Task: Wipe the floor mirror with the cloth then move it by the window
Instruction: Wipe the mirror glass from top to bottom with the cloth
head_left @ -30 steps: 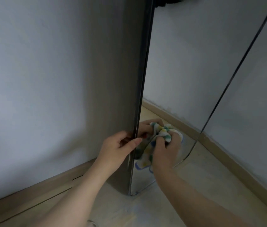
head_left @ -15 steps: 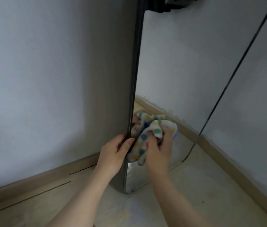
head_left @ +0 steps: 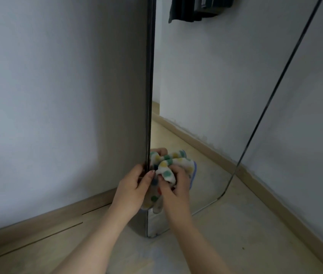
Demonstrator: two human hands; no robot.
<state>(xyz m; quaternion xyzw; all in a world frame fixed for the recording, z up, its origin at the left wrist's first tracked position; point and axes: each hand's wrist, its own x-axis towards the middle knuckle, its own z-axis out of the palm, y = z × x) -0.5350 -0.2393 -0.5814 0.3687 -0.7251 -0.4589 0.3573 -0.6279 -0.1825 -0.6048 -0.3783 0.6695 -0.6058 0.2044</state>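
The floor mirror (head_left: 206,86) stands upright in the corner of the room, its bottom edge on the pale floor (head_left: 235,244), and from here I see it almost edge-on. It is one tall, flat slab of glass with a very thin dark frame (head_left: 150,76) and a rounded lower corner. The back panel is a dull, smooth grey-brown. The glass throws back the plain matte wall (head_left: 47,95), the beige skirting board (head_left: 37,220) and, at the very top, some dark hanging fabric (head_left: 196,6). There is one cloth (head_left: 168,167), soft and towel-like, white with round dots in green, yellow, blue and red, and a blue trim along one edge. It is bunched into a loose wad low on the mirror, against the glass just beside the near frame edge, with its double showing in the reflection. Two hands are at work, both bare. The left hand (head_left: 132,186) clasps the mirror's near edge, thumb lying across the front and fingers wrapped round behind. The right hand (head_left: 174,186) has its fingers curled tight into the cloth, pressing it to the glass. The two hands sit close together, the frame edge between them.
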